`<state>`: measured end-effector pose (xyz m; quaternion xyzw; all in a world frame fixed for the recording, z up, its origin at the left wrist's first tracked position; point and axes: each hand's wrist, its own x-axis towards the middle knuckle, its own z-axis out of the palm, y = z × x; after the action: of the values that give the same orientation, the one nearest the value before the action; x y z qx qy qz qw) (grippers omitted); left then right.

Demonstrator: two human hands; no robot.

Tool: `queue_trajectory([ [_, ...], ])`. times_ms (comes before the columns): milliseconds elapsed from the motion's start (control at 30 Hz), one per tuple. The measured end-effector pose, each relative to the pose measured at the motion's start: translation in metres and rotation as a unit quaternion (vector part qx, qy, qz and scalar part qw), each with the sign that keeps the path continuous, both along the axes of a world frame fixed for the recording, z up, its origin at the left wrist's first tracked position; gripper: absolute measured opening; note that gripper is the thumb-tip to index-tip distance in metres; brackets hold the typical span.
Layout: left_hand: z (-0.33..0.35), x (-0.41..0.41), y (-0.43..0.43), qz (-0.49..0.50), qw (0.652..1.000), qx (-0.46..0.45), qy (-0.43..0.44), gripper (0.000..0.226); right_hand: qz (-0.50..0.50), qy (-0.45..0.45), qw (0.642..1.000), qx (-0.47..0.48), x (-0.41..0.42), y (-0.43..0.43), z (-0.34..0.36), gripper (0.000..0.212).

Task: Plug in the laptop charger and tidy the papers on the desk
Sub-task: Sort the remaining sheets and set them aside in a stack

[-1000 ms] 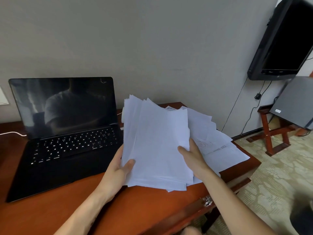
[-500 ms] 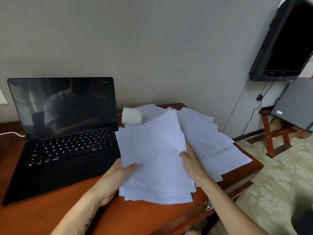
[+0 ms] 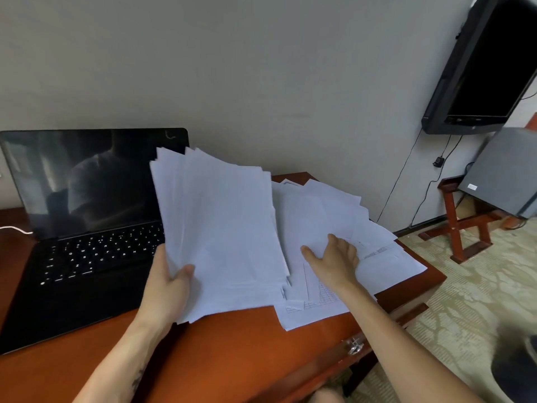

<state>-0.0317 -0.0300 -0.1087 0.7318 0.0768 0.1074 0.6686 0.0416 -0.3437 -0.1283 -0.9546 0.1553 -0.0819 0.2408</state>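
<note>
My left hand [image 3: 167, 282] grips a thick stack of white papers [image 3: 220, 228] by its lower left edge and holds it tilted up above the desk, partly in front of the laptop. My right hand [image 3: 334, 257] lies flat with spread fingers on the loose sheets [image 3: 374, 248] still scattered across the right end of the desk. An open black laptop [image 3: 87, 251] with a dark screen sits at the left. A thin white cable [image 3: 14, 228] runs to its left side. The charger block is hidden behind the raised stack.
The red-brown wooden desk [image 3: 232, 344] has a metal drawer handle [image 3: 354, 346] on its front edge. A black wall television [image 3: 488, 71] hangs at the upper right, above a grey box [image 3: 505, 175] on a wooden stand [image 3: 462, 225]. Patterned carpet lies to the right.
My right hand let go of the stack and moved right onto the loose sheets. My left hand raised the stack and swung it left, covering the white charger block.
</note>
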Motion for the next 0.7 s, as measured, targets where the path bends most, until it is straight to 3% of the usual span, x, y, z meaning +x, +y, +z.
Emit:
queue_trajectory([
  [67, -0.002, 0.003, 0.002, 0.026, 0.999, 0.000, -0.021, 0.044, -0.007, 0.065, 0.997, -0.034, 0.004, 0.003, 0.001, 0.117],
  [167, -0.007, 0.007, 0.004, 0.043, 0.998, 0.015, -0.031, 0.043, 0.011, 0.094, 0.991, -0.090, 0.010, 0.010, 0.005, 0.132],
  [600, -0.015, 0.015, 0.017, 0.075, 0.996, 0.021, -0.049, 0.049, 0.053, 0.216, 0.973, -0.059, 0.024, 0.034, 0.041, 0.134],
  [700, -0.016, 0.017, 0.021, 0.085, 0.995, 0.017, -0.049, 0.051, 0.026, 0.223, 0.974, -0.032, 0.025, 0.037, 0.042, 0.126],
])
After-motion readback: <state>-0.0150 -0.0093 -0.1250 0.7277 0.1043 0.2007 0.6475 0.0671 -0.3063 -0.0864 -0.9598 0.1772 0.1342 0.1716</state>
